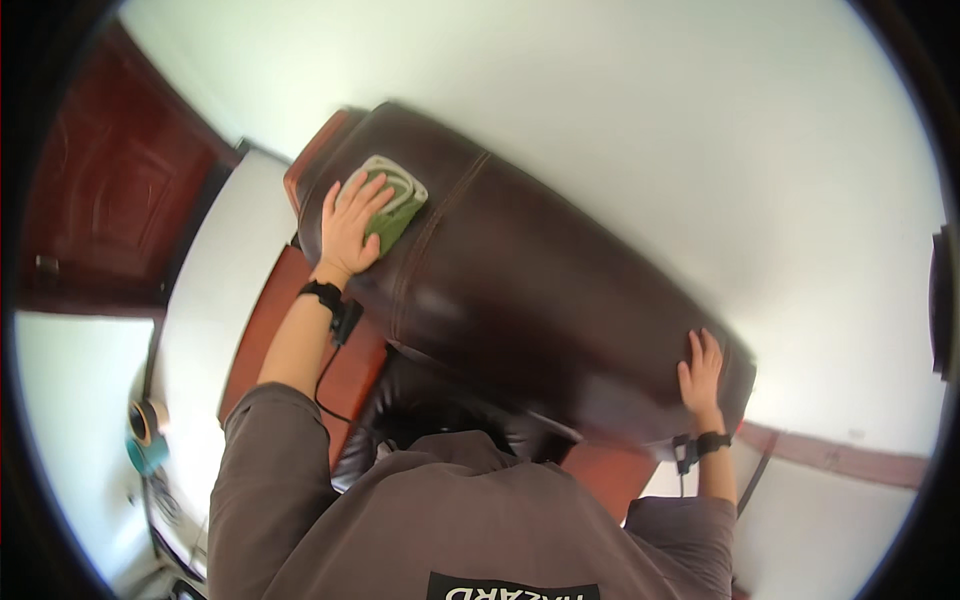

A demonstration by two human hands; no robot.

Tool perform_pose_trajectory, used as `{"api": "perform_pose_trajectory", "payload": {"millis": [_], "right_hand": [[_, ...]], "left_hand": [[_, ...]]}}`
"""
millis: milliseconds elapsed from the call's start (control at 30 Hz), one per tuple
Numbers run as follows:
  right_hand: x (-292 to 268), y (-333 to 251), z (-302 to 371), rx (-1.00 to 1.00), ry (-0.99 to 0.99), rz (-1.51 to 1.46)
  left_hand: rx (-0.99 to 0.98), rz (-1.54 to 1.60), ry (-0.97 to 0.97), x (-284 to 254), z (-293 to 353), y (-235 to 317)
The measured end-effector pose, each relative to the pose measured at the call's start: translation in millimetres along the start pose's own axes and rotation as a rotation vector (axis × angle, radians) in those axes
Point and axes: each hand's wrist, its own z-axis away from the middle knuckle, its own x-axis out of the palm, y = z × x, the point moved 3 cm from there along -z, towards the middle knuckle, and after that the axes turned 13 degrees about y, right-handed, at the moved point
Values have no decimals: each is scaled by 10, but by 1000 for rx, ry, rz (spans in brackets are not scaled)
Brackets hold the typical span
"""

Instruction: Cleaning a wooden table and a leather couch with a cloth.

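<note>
Wiping step: my left hand (350, 228) flat, pressing green folded cloth (397, 208) on dark brown leather chair back (520, 270); my right hand (702, 375) open-palmed, bracing it. Next move needs a steady sweep across.

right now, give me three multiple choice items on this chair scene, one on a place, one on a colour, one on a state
1. Where does the green cloth lie?
A. on the floor
B. on the top of the dark brown leather chair back
C. on the white wall

2. What colour is the door at the left?
A. reddish brown
B. blue
C. white

3. How is the right hand set?
A. closed around a spray bottle
B. raised off the chair
C. laid flat and open on the chair back

Answers:
1 B, the left hand presses the cloth onto the chair's upper end.
2 A, its panels show as reddish brown wood.
3 C, the fingers lie spread on the leather and hold nothing.
</note>
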Motion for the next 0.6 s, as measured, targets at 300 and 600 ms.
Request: {"api": "perform_pose_trajectory", "payload": {"millis": [300, 600], "right_hand": [[58, 73, -27, -48, 80, -73], [180, 381, -14, -125, 73, 2]], "left_hand": [[-291, -230, 187, -98, 132, 264], [-371, -79, 328, -46, 507, 1434]]}}
